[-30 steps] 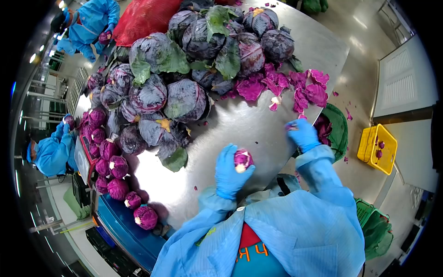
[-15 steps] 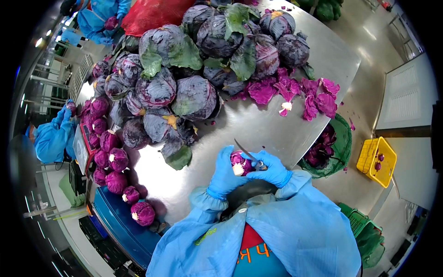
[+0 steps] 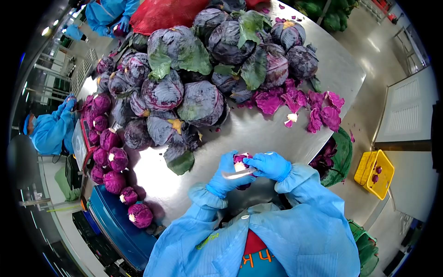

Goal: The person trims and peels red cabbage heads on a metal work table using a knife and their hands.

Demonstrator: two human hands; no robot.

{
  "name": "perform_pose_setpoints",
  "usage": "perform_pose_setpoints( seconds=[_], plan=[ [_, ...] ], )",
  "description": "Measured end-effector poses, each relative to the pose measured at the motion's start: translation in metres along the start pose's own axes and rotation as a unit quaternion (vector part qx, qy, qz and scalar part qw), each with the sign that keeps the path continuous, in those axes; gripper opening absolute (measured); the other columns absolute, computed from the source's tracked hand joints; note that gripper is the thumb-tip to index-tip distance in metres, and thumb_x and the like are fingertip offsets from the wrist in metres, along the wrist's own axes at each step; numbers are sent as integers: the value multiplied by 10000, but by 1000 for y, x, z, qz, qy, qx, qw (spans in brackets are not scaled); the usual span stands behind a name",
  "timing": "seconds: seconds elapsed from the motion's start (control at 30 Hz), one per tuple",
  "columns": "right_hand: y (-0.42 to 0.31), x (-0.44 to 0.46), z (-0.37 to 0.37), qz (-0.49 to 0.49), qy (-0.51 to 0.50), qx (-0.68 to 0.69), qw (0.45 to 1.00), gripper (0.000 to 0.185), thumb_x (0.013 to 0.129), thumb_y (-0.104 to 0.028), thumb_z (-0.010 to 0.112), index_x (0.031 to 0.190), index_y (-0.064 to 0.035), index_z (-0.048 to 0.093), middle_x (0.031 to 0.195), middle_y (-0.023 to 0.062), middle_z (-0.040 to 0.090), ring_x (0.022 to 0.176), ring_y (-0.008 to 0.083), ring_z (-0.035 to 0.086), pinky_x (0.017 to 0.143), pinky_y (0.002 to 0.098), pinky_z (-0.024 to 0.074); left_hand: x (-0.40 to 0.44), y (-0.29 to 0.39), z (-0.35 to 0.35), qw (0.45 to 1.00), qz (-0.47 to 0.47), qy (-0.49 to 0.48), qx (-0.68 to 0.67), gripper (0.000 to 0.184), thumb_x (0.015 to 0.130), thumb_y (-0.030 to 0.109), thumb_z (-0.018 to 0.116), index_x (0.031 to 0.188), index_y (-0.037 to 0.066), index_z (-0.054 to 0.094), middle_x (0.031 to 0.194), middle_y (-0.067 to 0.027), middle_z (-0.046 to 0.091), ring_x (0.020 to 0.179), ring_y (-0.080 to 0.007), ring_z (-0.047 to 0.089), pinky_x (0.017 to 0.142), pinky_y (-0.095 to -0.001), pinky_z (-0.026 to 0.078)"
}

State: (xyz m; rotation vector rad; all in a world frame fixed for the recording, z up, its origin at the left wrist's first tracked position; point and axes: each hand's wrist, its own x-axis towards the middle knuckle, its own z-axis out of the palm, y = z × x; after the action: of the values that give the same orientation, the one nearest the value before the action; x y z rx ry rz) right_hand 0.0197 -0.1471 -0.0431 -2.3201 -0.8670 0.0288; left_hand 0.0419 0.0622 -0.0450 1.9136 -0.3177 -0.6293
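Note:
Near the table's front edge, my gloved left hand (image 3: pixel 223 177) is wrapped round a small peeled red cabbage (image 3: pixel 240 165), with its pale stem end showing. My gloved right hand (image 3: pixel 271 166) grips a knife (image 3: pixel 238 174); the handle is mostly hidden by the fingers. The blade points left and lies across the near side of the cabbage, close to the pale stem. Whether the edge is cutting into it I cannot tell. Loose purple leaves (image 3: pixel 270 100) lie beyond my right hand.
Unpeeled cabbages (image 3: pixel 203 104) are heaped on the steel table (image 3: pixel 272 134). Peeled ones (image 3: pixel 114 182) line its left side by a scale (image 3: pixel 79 145). At right are a green net bag (image 3: pixel 342 159) and a yellow basket (image 3: pixel 367 170). Two co-workers in blue stand at left.
The knife has swung from pointing up and away, above the cabbage, to lying across its near side. My right hand has turned with it; the left still holds the cabbage. The view has shifted slightly.

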Motion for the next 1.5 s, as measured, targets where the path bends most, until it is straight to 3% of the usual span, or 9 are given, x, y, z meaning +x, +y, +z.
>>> perform_pose_setpoints(
  seconds=[0.27, 0.5, 0.6, 0.7, 0.83, 1.07, 1.23, 1.33, 1.5],
  plan=[
    [-3, -5, 14, 195, 74, 331, 920, 405, 834, -302, 697, 1204, -171, 600, 922, 76, 615, 772, 289, 632, 650, 384, 505, -5, 3, -6, 999, 28, 17, -4, 696, 572, 283, 882, 1082, -35, 532, 1027, -171, 586, 887, -244, 613, 750, -367, 516],
    [1, 2, -10, 3, 2, 5, 1000, 336, 874, -247, 700, 1151, -78, 613, 844, 111, 640, 750, 270, 653, 649, 368, 524, 7, 18, -18, 984, -86, -92, -125, 807, 552, 280, 927, 1159, -42, 506, 1074, -132, 585, 939, -197, 607, 814, -333, 526],
    [22, -50, 26, 240, 284, 108, 922, 283, 864, -208, 712, 1100, -75, 631, 901, 97, 682, 786, 214, 688, 695, 319, 548, -4, 12, -16, 986, -61, -49, -144, 852, 540, 286, 934, 1192, -38, 492, 1110, -138, 563, 976, -201, 596, 837, -334, 525],
    [26, -58, 9, 412, 295, 235, 829, 331, 821, -212, 771, 1082, -52, 647, 952, 80, 708, 819, 141, 684, 734, 282, 545, -15, -6, -10, 992, -68, 3, -109, 869, 534, 285, 931, 1207, -35, 484, 1148, -148, 535, 1014, -209, 581, 861, -335, 522],
    [-20, -10, -27, 397, 35, 383, 833, 587, 741, -243, 842, 1242, -50, 607, 1116, 67, 672, 982, 110, 625, 861, 286, 515, 6, 17, -15, 988, -83, -70, -114, 807, 538, 239, 913, 1187, -19, 509, 1095, -120, 571, 979, -198, 591, 867, -330, 516],
    [14, 13, 16, 230, 11, 553, 801, 571, 808, -247, 786, 1308, -67, 577, 1189, 74, 652, 1060, 139, 598, 945, 297, 475, 12, 35, -30, 977, -72, -132, -149, 627, 595, 165, 884, 1143, 19, 617, 1089, -58, 634, 1009, -137, 576, 875, -294, 483],
    [12, 19, -4, 114, -9, 247, 962, 466, 874, -257, 692, 1311, -143, 577, 985, 90, 670, 864, 220, 656, 762, 333, 523, 36, 24, -33, 965, -14, -262, 2, 696, 623, 208, 909, 1203, 16, 575, 1119, -59, 607, 1024, -150, 564, 897, -306, 473],
    [16, 17, 4, 21, 24, 22, 999, 507, 820, -257, 698, 1300, -160, 567, 901, 84, 665, 738, 282, 652, 627, 386, 522, 21, 32, -31, 980, -139, -134, -49, 832, 594, 262, 931, 1248, -1, 489, 1109, -94, 601, 1027, -169, 565, 900, -315, 476],
    [10, -12, 36, 70, 204, 114, 970, 400, 829, -247, 698, 1208, -150, 617, 852, 92, 645, 726, 265, 650, 624, 378, 524, 18, 38, -21, 983, -139, -109, 50, 899, 549, 298, 939, 1254, 2, 466, 1107, -112, 588, 1032, -190, 574, 895, -306, 484]
  ],
)
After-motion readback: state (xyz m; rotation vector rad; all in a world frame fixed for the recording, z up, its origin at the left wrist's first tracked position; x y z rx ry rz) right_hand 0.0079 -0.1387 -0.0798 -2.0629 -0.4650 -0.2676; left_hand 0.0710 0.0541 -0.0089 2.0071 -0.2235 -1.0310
